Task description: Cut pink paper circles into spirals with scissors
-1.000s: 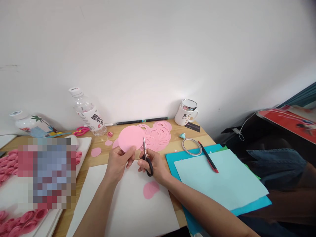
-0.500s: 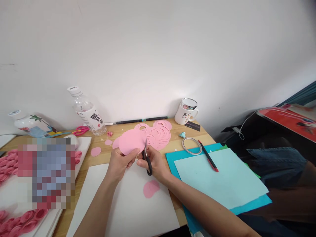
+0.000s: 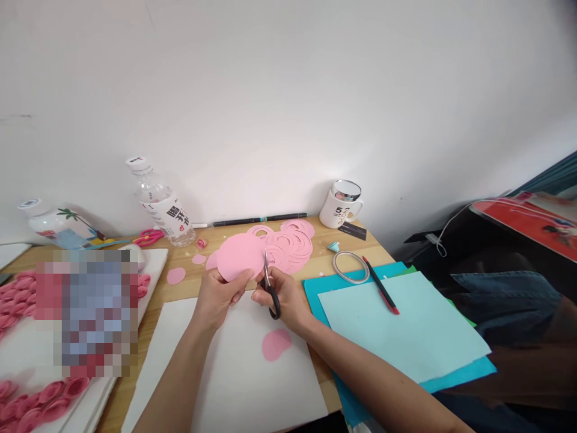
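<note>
My left hand (image 3: 220, 296) pinches the lower edge of a pink paper circle (image 3: 238, 256) and holds it up over the desk. My right hand (image 3: 282, 297) grips black-handled scissors (image 3: 269, 287), fingers through the loops, with the blades pointing up at the right edge of the circle. Behind the circle lies a pile of pink paper spirals (image 3: 288, 243). A pink paper scrap (image 3: 275, 344) rests on the white sheet (image 3: 234, 373) beneath my hands.
A water bottle (image 3: 161, 205), pink scissors (image 3: 146, 237), a black pen (image 3: 259, 220) and a white mug (image 3: 341, 205) line the wall. Blue paper sheets (image 3: 406, 328), a tape ring (image 3: 350, 266) and a red pencil (image 3: 381, 286) lie right. Pink paper roses (image 3: 33, 406) sit left.
The scissors have edged a little along the right rim of the pink circle, and my left hand has turned the circle slightly. The rest is unchanged.
</note>
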A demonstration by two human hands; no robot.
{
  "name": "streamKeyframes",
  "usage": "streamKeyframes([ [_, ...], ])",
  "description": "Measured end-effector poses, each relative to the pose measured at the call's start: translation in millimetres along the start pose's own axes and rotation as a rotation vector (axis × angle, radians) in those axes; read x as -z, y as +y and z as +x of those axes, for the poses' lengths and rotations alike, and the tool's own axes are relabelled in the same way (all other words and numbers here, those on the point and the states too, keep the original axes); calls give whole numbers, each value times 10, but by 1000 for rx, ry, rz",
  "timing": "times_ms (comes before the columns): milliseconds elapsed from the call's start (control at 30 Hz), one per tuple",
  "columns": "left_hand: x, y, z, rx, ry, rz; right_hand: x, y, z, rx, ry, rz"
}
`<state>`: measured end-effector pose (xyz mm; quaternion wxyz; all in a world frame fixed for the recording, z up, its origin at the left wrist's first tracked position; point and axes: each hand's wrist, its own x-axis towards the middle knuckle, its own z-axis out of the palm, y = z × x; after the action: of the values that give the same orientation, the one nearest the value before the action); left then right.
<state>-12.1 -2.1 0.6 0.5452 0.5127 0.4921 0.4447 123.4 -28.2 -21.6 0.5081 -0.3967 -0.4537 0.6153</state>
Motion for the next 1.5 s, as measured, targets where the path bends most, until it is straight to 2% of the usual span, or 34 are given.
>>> streamKeyframes([
  [300, -4, 39, 3, -12, 51, -154, -15, 19, -9, -40, 45, -33],
  [433, -36, 44, -5, 17, 29, -217, -36, 89, -15, -41, 28, -9],
  [667, -99, -28, -26, 30, 42, -144, -31, 160, 10, 60, -63, 44],
  [833, -92, -22, -28, 17, 26, -104, 15, 137, 25, 122, -40, 23],
  [1100, -94, 10, -32, 13, 48, -96, 12, 149, 31, 65, -58, 34],
  [1500, -35, -16, -11, 29, 33, -119, -15, 44, 1, -20, 7, -1],
])
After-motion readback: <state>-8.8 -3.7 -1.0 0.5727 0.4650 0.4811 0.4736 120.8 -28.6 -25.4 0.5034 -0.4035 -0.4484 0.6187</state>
